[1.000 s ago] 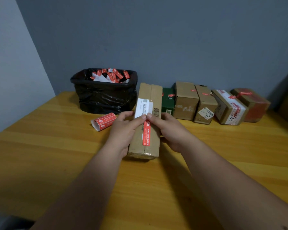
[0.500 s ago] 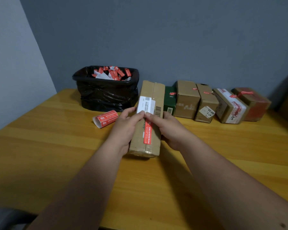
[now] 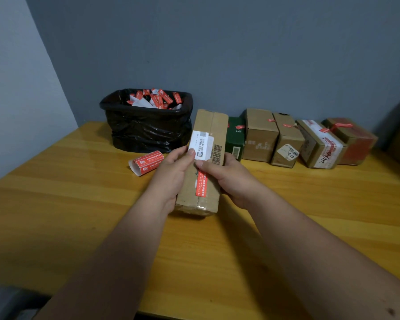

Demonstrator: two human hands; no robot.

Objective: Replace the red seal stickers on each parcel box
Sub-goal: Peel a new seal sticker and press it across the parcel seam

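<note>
A long box lies on the counter. The left hand holds its left side, thumb on the white label. The right hand grips the right side, thumb pressing the top of a red sticker. A sticker roll lies near a black bin.

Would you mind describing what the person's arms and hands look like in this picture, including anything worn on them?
Both forearms are bare all the way to the bottom edge of the frame: no sleeves, gloves, watch or bracelets show. The left hand and right hand carry no rings that can be seen, and the fingernails that show are short and unpainted. A small dark mark sits on the right forearm near the frame's corner.
</note>
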